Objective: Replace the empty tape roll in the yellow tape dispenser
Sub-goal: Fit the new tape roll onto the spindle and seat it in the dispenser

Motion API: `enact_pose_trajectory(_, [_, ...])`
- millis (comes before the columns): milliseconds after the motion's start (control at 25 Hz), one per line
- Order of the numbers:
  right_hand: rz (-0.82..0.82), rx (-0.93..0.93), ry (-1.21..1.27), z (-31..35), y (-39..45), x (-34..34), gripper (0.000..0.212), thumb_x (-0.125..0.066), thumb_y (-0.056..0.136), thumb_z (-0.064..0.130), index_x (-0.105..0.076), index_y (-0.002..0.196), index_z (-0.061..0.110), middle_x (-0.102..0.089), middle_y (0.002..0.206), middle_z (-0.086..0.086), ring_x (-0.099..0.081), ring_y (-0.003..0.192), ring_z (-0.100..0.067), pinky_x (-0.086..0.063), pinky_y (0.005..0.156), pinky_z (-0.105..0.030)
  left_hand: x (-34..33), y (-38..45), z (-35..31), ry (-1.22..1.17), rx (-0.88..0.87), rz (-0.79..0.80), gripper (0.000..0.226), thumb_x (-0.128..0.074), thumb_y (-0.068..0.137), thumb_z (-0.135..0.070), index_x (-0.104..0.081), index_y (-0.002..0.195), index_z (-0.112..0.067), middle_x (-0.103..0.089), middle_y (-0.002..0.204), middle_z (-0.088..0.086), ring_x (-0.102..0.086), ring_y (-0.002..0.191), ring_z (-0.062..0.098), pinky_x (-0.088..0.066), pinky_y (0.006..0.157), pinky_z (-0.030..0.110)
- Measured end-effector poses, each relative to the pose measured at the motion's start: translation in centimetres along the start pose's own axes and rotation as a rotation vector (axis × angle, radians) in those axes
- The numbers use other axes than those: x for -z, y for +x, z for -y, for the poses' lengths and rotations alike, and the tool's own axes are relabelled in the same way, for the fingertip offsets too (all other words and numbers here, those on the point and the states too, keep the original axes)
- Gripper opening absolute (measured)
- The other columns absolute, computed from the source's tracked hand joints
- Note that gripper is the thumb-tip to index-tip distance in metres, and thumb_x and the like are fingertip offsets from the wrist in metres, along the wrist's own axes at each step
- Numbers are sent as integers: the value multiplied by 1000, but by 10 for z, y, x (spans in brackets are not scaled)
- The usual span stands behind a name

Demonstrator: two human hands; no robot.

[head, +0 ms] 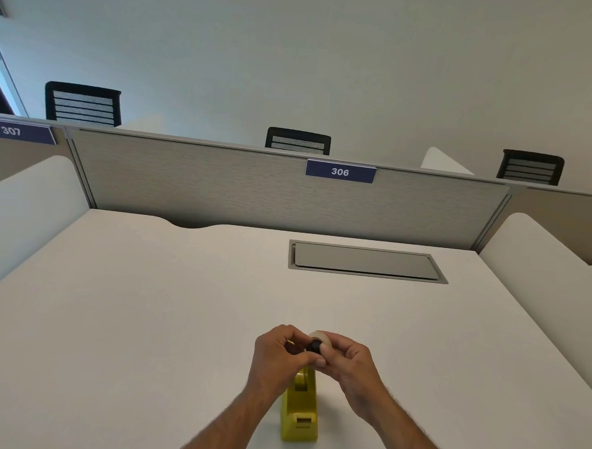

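Observation:
The yellow tape dispenser (300,410) stands on the white desk (145,319) near its front edge, lengthwise away from me. Just above its far end both hands meet. My right hand (347,367) grips a pale clear tape roll (323,338) by its rim. A small black hub (314,347) sits at the roll's centre, and my left hand (277,355) pinches it there. The fingers hide most of the roll and the dispenser's far end.
A grey flip-lid cable box (366,261) is set into the desk at the back right. A fabric partition (255,188) labelled 306 closes the back, with white side dividers (24,206) left and right. Black chairs (83,104) stand beyond.

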State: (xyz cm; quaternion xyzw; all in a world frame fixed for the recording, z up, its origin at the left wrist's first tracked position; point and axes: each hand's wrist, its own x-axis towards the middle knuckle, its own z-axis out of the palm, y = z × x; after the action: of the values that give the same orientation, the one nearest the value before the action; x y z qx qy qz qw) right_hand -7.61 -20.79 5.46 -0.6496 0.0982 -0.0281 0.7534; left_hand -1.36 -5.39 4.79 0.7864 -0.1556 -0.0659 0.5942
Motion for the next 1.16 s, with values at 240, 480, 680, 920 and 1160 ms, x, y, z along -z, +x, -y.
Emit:
enact_pose_trajectory(240, [39, -28, 47, 0, 0, 2, 26, -66, 91, 24, -72, 113, 11, -73, 110, -20, -69, 108, -35, -58, 92, -40, 2, 0, -2, 40, 24, 0, 48, -96, 51, -37, -65, 88, -34, -68, 84, -12, -66, 72, 2, -55, 58, 13])
enact_pose_trajectory(480, [103, -168, 43, 2, 3, 7, 34, -77, 83, 29, -72, 108, 6, -74, 109, -22, -70, 105, -35, -59, 87, -39, 6, 4, 2, 45, 91, 102, 49, -97, 47, -41, -74, 89, -31, -73, 83, -13, -67, 69, 10, -54, 59, 13])
enact_pose_trajectory(680, [81, -149, -9, 3, 3, 4, 31, -76, 82, 28, -74, 104, 6, -75, 106, -21, -71, 102, -35, -60, 86, -38, 8, 3, 5, -140, 180, 147, 34, -92, 65, -30, -79, 95, -24, -77, 89, -4, -73, 83, 18, -61, 71, 28])
enact_pose_trajectory(920, [15, -111, -31, -1, 0, 3, 21, -65, 93, 16, -72, 110, 6, -75, 105, -19, -72, 102, -33, -59, 90, -43, 6, -1, 3, -263, 227, 157, 24, -80, 82, -19, -78, 105, -16, -78, 99, 2, -74, 96, 22, -62, 84, 41])
enact_pose_trajectory(1160, [-41, -61, -89, 0, 1, -2, 17, -60, 97, 14, -73, 106, 6, -76, 98, -18, -74, 95, -30, -62, 79, -37, 1, 1, 4, -230, 193, 130, 14, -80, 82, -21, -80, 96, -25, -79, 92, -3, -75, 89, 19, -62, 83, 43])
